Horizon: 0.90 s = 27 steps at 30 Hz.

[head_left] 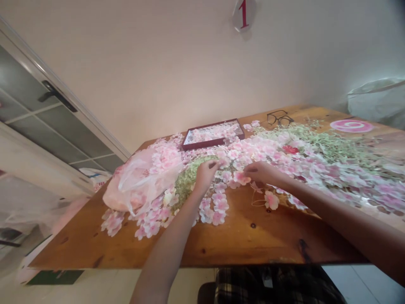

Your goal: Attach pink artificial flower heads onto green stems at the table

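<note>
My left hand [207, 172] is closed in a pinch over the middle of the wooden table, its fingertips at the edge of the pink blossoms. Whatever lies between those fingertips is too small to make out. My right hand [260, 172] pinches a pink artificial flower [241, 177] by its edge. Just below it, another artificial flower [271, 200] lies on the wood beside a thin loop of string. Rows of pale pink artificial flowers [219, 207] are spread between my forearms. A mound of light green stems [188, 179] sits behind my left wrist.
A clear plastic bag [134, 179] with pink contents lies at the left. Behind the blossoms is a dark-red-rimmed tray [211, 145] with flowers in it. Green stems [332, 143], eyeglasses [280, 119] and a pink swirl disc [352, 126] lie at right. The wooden table [126, 249] ends near my lap.
</note>
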{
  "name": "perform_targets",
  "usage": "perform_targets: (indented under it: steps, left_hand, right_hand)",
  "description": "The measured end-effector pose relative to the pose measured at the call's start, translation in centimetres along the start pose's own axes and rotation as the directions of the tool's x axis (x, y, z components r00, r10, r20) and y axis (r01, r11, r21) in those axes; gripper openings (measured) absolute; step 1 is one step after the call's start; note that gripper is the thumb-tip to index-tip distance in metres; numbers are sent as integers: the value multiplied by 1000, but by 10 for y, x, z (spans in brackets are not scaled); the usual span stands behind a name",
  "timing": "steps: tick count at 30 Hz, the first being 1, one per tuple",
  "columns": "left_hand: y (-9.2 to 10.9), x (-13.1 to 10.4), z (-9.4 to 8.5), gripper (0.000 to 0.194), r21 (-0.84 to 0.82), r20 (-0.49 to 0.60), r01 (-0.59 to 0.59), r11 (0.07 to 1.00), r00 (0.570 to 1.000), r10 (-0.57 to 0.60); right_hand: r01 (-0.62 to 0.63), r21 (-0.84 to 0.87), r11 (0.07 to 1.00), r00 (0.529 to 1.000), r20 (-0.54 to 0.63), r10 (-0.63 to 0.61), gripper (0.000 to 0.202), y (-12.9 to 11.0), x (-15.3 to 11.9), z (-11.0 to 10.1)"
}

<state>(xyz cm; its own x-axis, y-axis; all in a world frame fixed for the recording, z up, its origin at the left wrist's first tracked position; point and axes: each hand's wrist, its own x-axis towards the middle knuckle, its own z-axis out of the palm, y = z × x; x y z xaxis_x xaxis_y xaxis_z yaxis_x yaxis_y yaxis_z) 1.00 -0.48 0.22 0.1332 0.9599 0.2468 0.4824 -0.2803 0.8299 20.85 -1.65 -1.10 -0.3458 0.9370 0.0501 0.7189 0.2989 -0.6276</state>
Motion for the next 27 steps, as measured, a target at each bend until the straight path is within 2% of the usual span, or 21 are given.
perform_targets:
  steps: [2,4,6,8,11,14,16,19,21,24,27]
  left_hand:
    - [-5,4,-4,30,-119,1,31,992,1000,-31]
    - [-9,6,-7,30,-210,-1,51,976,999,-52]
    - [-12,7,-8,30,-236,-9,48,971,999,-51]
    - [-13,7,-8,30,-248,-7,38,968,999,-41]
    - [-14,7,-9,32,-277,-3,43,960,999,-45]
    - [-14,9,-10,31,-277,-25,74,958,996,-84]
    - [-15,10,-12,30,-251,-44,86,964,994,-100]
    - [-14,10,-14,29,-182,-75,60,981,994,-74]
    - [-12,9,-16,25,-103,-133,15,995,991,-28]
    - [-11,8,-18,16,25,-225,-19,1000,974,24]
    - [-11,8,-19,12,57,-233,-14,998,972,27]
  right_hand:
    - [36,-156,987,996,-75,-48,20,3,-3,2]
    - [48,-252,967,974,-204,-102,19,4,-6,2]
    - [30,-269,963,946,-304,-114,22,3,-8,1]
    - [24,-251,968,935,-336,-111,23,1,-9,1]
    - [96,-235,967,942,-293,-165,24,-8,-7,3]
    - [185,-244,952,955,-186,-233,22,-20,0,8]
    - [197,-257,946,964,-124,-234,21,-29,8,11]
    - [202,-282,938,972,-62,-228,19,-40,21,17]
    - [215,-297,930,971,-36,-236,19,-46,25,22]
    - [243,-277,930,968,3,-252,18,-55,23,27]
    - [287,-235,928,958,84,-275,17,-62,15,29]
